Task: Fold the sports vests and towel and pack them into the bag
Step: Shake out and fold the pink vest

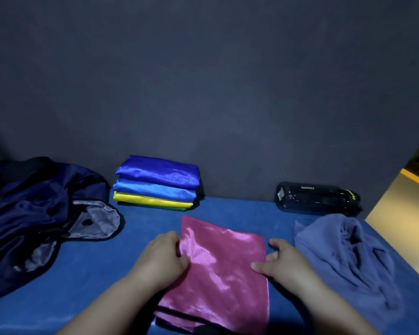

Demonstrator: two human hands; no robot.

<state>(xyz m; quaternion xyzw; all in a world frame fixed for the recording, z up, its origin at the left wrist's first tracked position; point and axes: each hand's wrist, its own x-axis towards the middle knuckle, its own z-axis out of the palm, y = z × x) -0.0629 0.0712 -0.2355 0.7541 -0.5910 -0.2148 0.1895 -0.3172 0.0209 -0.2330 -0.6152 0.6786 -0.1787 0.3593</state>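
On the blue table [94, 274], centre: one folded pink vest [218, 262], left hand [162, 255] gripping its left edge, right hand [283, 259] pinching its right | behind: one stack of folded vests [157, 184], four colours showing | left: one bag [34, 209] | right: one crumpled towel [344, 252], one bottle [315, 197]

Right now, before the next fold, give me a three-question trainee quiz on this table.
1. True or false: the towel lies crumpled, not folded.
2. Which vest do the left hand and right hand grip? A yellow, B pink, C blue.
3. Fill in: the black bottle lies on its ____.
Key: 1 true; 2 B, the pink vest; 3 side.
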